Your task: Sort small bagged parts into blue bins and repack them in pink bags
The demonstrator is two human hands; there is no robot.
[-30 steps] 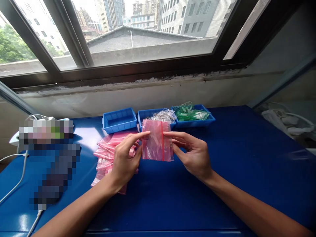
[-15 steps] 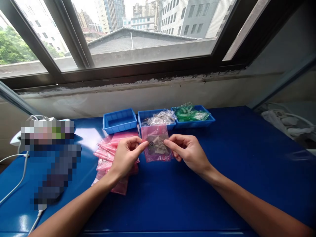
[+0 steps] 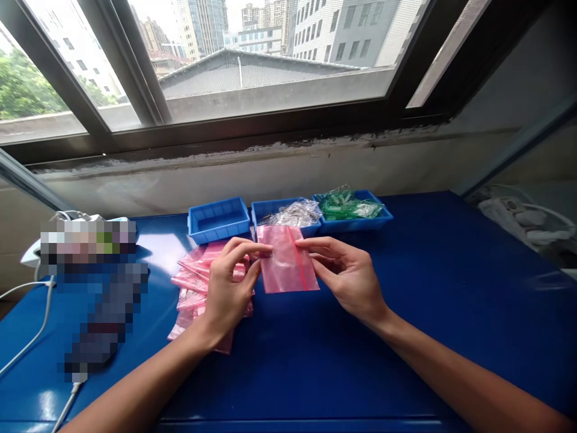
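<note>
My left hand (image 3: 229, 282) and my right hand (image 3: 342, 270) both pinch a pink zip bag (image 3: 286, 261) above the blue table, holding it by its opposite side edges. A red zip stripe runs down the bag near my right fingers, and its contents cannot be told. Under and behind my left hand lies a loose pile of pink zip bags (image 3: 193, 279), partly hidden by that hand. Just beyond the held bag, a blue plastic bin (image 3: 274, 209) holds clear bags of small metal parts (image 3: 295, 212).
To the left stands another blue bin (image 3: 219, 221). To the right, a third blue bin (image 3: 356, 225) holds green bags (image 3: 347, 207). A pixelated object (image 3: 94, 288) and white cables (image 3: 31, 319) lie at the table's left. A window is behind.
The bag has turned in my hands, from a darker face with a printed triangle mark to the lighter face with the red stripe. My hands have spread slightly.
</note>
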